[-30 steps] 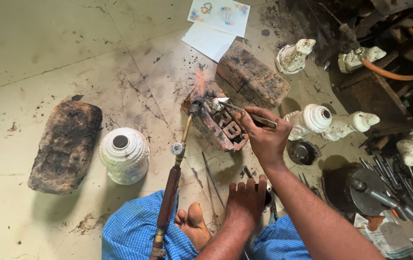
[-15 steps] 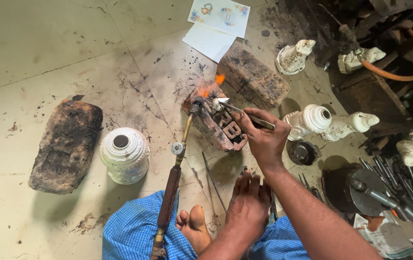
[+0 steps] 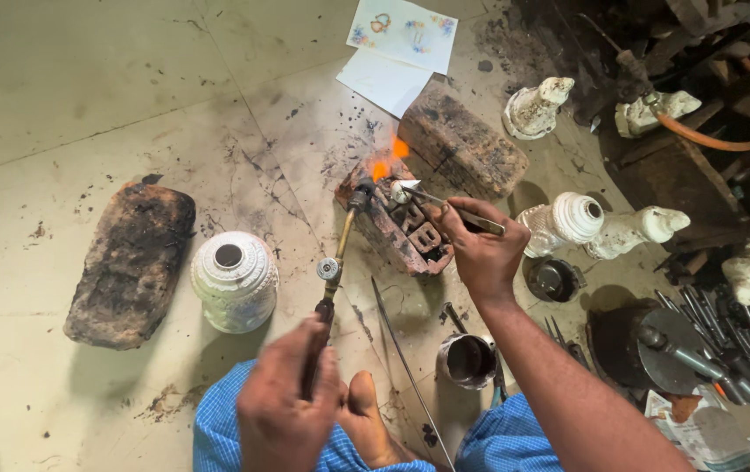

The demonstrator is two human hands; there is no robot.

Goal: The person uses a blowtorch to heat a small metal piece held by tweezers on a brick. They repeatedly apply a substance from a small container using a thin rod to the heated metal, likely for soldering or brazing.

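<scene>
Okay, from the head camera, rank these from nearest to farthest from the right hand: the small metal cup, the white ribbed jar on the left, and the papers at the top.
From the right hand:
1. Small metal cup, just below it, by the forearm.
2. Papers, up top, beyond the flame.
3. White ribbed jar, far to the left, beside the dark brick.

Premises are a floor-level metalworking workshop, most likely a small smith's bench area. Evidence: a stained, soot-marked concrete floor [image 3: 86, 105]; scorched firebricks [image 3: 130, 262]; a brass-tipped blowtorch [image 3: 335, 262] with an orange flame [image 3: 390, 159] playing on a brick [image 3: 401, 229]; a cluster of metal punches and hand tools [image 3: 725, 332]; an orange gas hose [image 3: 703, 135].
</scene>
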